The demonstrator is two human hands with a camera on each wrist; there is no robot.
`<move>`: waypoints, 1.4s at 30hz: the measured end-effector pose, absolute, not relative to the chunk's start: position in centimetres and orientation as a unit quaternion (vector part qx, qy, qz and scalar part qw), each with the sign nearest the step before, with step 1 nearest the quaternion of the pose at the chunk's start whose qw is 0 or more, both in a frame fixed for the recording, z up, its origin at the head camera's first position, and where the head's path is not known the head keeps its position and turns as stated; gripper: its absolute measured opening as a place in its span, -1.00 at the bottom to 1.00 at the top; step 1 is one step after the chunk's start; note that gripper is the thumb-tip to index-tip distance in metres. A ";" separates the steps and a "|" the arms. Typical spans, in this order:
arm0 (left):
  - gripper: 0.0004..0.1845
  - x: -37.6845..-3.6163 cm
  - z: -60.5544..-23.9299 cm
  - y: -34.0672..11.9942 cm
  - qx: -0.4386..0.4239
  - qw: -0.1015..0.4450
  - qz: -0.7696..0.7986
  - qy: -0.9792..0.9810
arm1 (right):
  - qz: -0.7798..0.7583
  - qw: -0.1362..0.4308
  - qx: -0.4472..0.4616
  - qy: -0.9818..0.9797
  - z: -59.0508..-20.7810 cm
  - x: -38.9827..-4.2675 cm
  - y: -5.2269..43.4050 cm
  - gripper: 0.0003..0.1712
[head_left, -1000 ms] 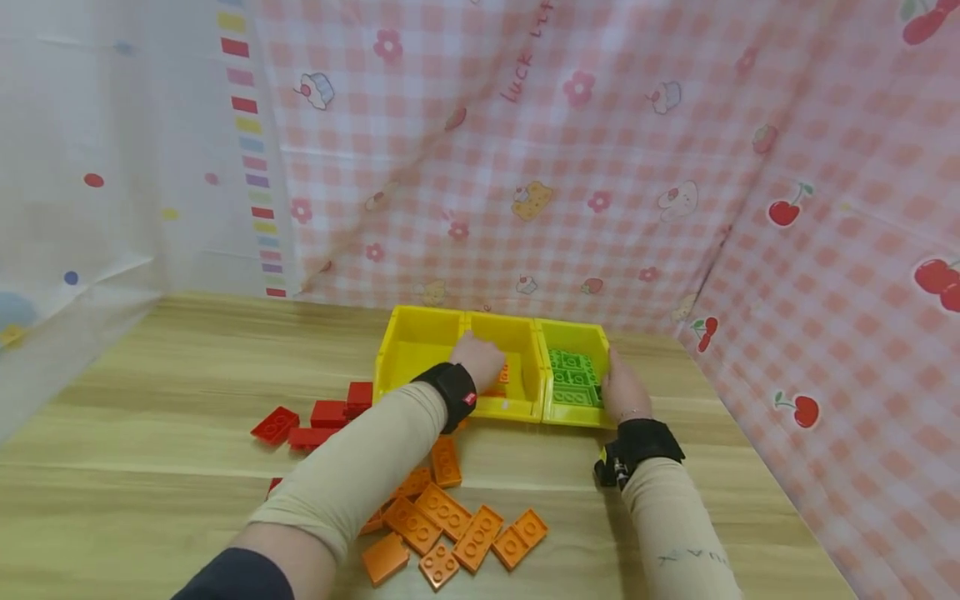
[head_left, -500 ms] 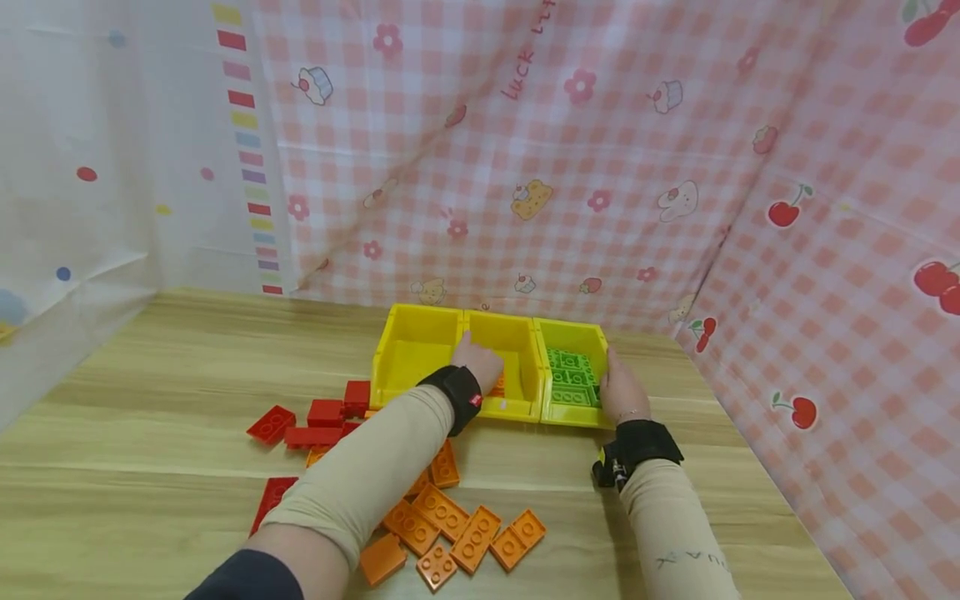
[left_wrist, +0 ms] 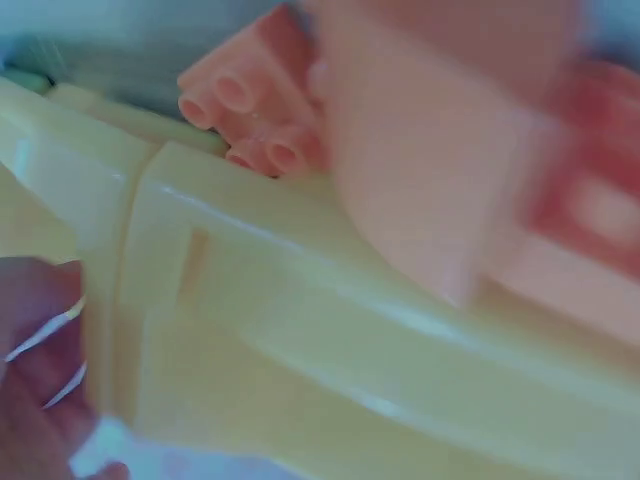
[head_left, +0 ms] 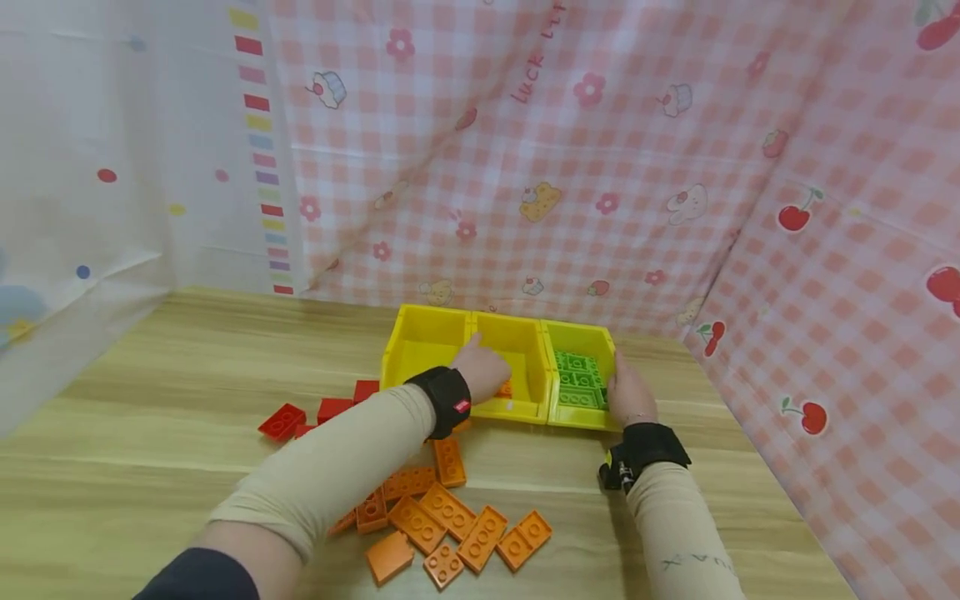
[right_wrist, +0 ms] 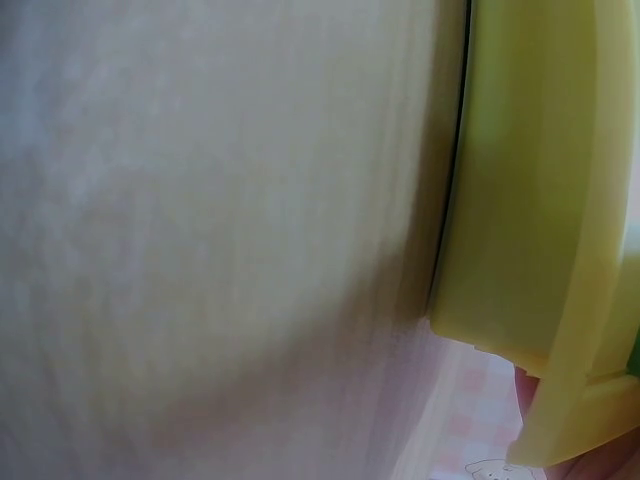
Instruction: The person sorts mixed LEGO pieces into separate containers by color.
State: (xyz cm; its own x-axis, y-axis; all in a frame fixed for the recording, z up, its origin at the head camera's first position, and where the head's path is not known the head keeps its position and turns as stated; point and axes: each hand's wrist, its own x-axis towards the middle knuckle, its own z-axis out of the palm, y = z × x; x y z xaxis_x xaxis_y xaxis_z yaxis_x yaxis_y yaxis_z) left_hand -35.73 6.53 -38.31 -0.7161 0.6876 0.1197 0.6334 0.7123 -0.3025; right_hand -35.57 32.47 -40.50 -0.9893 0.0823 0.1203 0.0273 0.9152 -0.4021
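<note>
Three yellow bins stand in a row at the back of the table. My left hand (head_left: 483, 368) reaches into the middle bin (head_left: 525, 410), and an orange brick (head_left: 506, 389) shows under its fingers. In the blurred left wrist view an orange brick (left_wrist: 250, 100) lies underside up against a finger (left_wrist: 420, 160), above the bin wall (left_wrist: 350, 350). My right hand (head_left: 628, 387) holds the outer side of the right bin (head_left: 581, 421), thumb on its rim. That bin holds green bricks (head_left: 579, 379). The right wrist view shows only its yellow wall (right_wrist: 530, 200).
The left bin (head_left: 408, 333) stands beside the middle one. Several orange bricks (head_left: 457, 533) lie near the front of the wooden table (head_left: 150, 400). Red bricks (head_left: 283, 421) lie left of the bins. Patterned cloth (head_left: 525, 167) hangs behind and to the right.
The view has shifted slightly to the right. My left hand stays in the middle bin and my forearm has swung a little lower. My right hand keeps its hold on the right bin.
</note>
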 end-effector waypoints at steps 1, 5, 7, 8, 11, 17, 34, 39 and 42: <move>-0.81 -35.2 -38.0 6.2 -0.386 0.133 0.127 -0.904 | 0.203 0.067 -0.029 -0.977 -40.5 -35.5 32.5 -0.42; -0.83 -32.1 -36.9 4.2 -0.484 0.187 0.180 -0.836 | 0.201 0.063 -0.033 -0.977 -40.2 -35.4 32.7 -0.41; -0.82 -30.5 -36.8 3.0 -0.520 0.198 0.209 -0.804 | 0.202 0.062 -0.032 -0.977 -40.2 -35.3 32.7 -0.42; -0.82 -29.6 -36.8 2.5 -0.531 0.194 0.221 -0.794 | 0.202 0.063 -0.031 -0.977 -40.2 -35.3 32.8 -0.42; -0.78 -27.9 -37.3 1.0 -0.552 0.178 0.234 -0.780 | 0.198 0.062 -0.028 -0.978 -40.1 -35.4 33.1 -0.42; -0.66 -26.8 -38.5 -0.3 -0.543 0.139 0.242 -0.792 | 0.200 0.066 -0.032 -0.977 -40.0 -35.3 33.5 -0.42; -0.81 -26.6 -39.5 -0.5 -0.524 0.132 0.241 -0.807 | 0.203 0.054 -0.034 -0.977 -40.8 -35.3 32.8 -0.41; -0.80 -26.7 -38.8 -0.6 -0.516 0.144 0.242 -0.809 | 0.204 0.055 -0.036 -0.977 -40.5 -35.3 32.5 -0.41; -0.82 -26.7 -38.0 -0.5 -0.525 0.152 0.215 -0.809 | 0.202 0.057 -0.036 -0.977 -40.4 -35.4 32.2 -0.40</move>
